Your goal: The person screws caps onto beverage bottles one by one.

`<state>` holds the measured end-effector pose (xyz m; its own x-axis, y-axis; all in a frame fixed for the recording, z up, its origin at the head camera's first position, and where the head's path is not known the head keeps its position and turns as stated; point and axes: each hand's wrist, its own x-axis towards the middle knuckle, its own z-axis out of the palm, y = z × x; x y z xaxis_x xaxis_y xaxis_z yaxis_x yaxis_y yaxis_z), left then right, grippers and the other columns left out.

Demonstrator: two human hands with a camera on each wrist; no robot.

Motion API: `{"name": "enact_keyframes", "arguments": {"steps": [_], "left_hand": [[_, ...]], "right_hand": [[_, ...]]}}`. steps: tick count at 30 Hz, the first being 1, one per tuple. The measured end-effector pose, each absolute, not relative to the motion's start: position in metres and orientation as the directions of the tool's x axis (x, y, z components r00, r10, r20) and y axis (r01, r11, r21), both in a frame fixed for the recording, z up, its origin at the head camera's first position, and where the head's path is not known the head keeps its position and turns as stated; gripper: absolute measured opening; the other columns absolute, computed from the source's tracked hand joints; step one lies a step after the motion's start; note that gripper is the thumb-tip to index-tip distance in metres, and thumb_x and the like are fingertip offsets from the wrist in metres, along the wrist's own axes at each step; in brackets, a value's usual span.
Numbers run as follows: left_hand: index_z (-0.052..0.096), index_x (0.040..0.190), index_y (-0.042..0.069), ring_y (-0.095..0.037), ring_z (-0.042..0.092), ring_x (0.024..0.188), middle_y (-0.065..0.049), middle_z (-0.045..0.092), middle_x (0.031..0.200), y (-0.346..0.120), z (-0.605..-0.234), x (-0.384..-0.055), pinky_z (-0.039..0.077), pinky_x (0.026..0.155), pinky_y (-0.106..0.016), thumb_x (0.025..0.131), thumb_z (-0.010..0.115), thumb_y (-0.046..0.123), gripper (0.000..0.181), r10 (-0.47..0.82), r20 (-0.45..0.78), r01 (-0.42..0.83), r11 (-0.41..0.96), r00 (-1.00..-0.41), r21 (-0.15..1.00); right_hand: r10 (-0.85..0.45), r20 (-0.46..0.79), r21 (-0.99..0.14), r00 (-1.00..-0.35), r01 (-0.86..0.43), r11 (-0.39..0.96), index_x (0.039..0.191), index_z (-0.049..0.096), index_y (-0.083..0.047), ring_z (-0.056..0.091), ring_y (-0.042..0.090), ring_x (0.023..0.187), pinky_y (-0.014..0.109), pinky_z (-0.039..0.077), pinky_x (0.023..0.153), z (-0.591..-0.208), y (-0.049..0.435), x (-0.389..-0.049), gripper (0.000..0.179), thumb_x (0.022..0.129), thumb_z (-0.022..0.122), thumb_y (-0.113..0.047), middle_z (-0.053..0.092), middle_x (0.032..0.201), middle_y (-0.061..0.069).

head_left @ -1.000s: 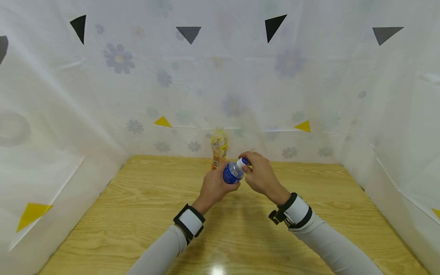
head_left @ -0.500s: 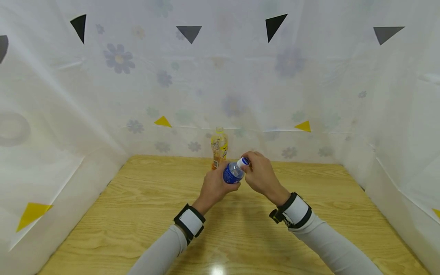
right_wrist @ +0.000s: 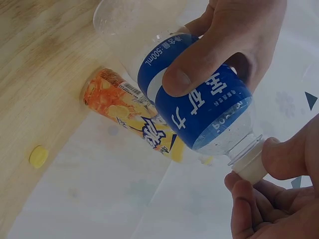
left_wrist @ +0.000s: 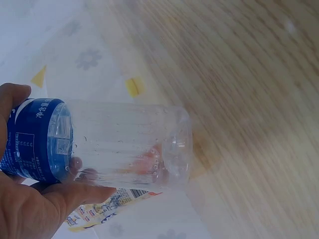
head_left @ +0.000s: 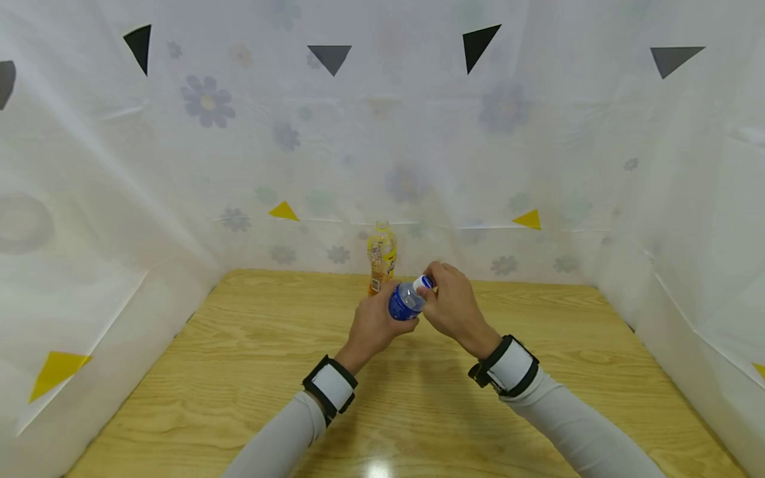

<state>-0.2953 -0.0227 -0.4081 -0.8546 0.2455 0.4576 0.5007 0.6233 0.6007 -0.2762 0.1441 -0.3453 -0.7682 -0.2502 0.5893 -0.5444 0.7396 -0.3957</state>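
Observation:
A clear plastic bottle with a blue label (head_left: 402,303) is held tilted above the table, its neck toward the right. My left hand (head_left: 373,323) grips it round the label. In the left wrist view, droplets cling inside the bottle's clear lower part (left_wrist: 124,139). At the neck, the thumb and fingers of my right hand (head_left: 452,302) pinch the white cap (right_wrist: 250,164). Behind the left hand stands a yellow-and-orange labelled drink bottle (head_left: 381,255) with an uncapped mouth; its base is partly hidden.
A yellow bottle cap (right_wrist: 39,156) lies on the wooden table (head_left: 239,372), near the orange bottle in the right wrist view. White sheeting (head_left: 382,133) with flower prints and triangles encloses the table at the back and both sides.
My right hand and wrist have turned slightly at the white cap, the fingertips shifting round it. The left hand and the blue-labelled bottle stay almost in place.

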Motion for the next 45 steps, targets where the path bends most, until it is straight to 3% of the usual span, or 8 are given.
{"name": "enact_keyframes", "arguments": {"steps": [10,16,19,26,35,45], "left_hand": [[0.056,0.135,0.012,-0.023,0.067,0.092,-0.008,0.068,0.110,-0.023,-0.406,-0.296,0.055,0.073,-0.039,0.078,0.086,0.029,0.067,0.250,0.436,0.490,0.615,-0.864,0.618],[0.054,0.134,0.011,-0.026,0.067,0.097,-0.012,0.067,0.114,-0.035,-0.402,-0.301,0.055,0.077,-0.042,0.076,0.089,0.024,0.069,0.234,0.412,0.466,0.588,-0.881,0.662],[0.052,0.135,0.011,-0.027,0.067,0.099,-0.012,0.066,0.116,-0.051,-0.396,-0.307,0.054,0.078,-0.044,0.077,0.088,0.026,0.070,0.175,0.418,0.437,0.578,-0.891,0.689],[0.046,0.139,0.009,-0.035,0.063,0.106,-0.019,0.062,0.122,-0.111,-0.377,-0.334,0.052,0.081,-0.051,0.081,0.085,0.030,0.073,-0.044,0.420,0.321,0.576,-0.906,0.752],[0.040,0.142,0.004,-0.042,0.058,0.115,-0.024,0.056,0.130,-0.182,-0.390,-0.360,0.049,0.088,-0.056,0.085,0.080,0.029,0.074,-0.334,0.358,0.134,0.541,-0.872,0.830],[0.039,0.143,0.003,-0.043,0.056,0.117,-0.025,0.055,0.132,-0.207,-0.411,-0.365,0.048,0.091,-0.056,0.085,0.080,0.032,0.076,-0.454,0.302,0.051,0.486,-0.838,0.873]], "right_hand": [[-0.258,0.576,-0.410,-0.775,-0.548,0.730,0.099,0.063,0.000,0.054,0.023,0.075,0.039,0.046,0.064,-0.343,0.145,-0.276,0.011,0.092,0.068,-0.007,0.059,0.085,0.008],[-0.271,0.468,-0.466,-0.841,-0.495,0.734,0.125,0.059,0.005,0.060,0.029,0.094,0.047,0.051,0.077,-0.346,0.145,-0.274,0.038,0.099,0.064,-0.022,0.063,0.104,0.015],[-0.270,0.410,-0.475,-0.871,-0.457,0.752,0.131,0.055,0.005,0.060,0.032,0.098,0.049,0.050,0.079,-0.350,0.147,-0.274,0.045,0.099,0.064,-0.025,0.062,0.109,0.018],[-0.282,0.334,-0.490,-0.900,-0.421,0.763,0.129,0.056,0.005,0.061,0.035,0.099,0.048,0.051,0.079,-0.360,0.157,-0.276,0.040,0.100,0.061,-0.022,0.063,0.109,0.020],[-0.263,0.317,-0.482,-0.911,-0.394,0.783,0.122,0.060,0.004,0.062,0.030,0.091,0.046,0.051,0.077,-0.366,0.164,-0.279,0.032,0.100,0.060,-0.019,0.065,0.102,0.015],[-0.264,0.305,-0.495,-0.915,-0.389,0.777,0.121,0.060,0.005,0.063,0.029,0.090,0.045,0.052,0.076,-0.371,0.168,-0.278,0.030,0.100,0.060,-0.017,0.065,0.098,0.012]]}}
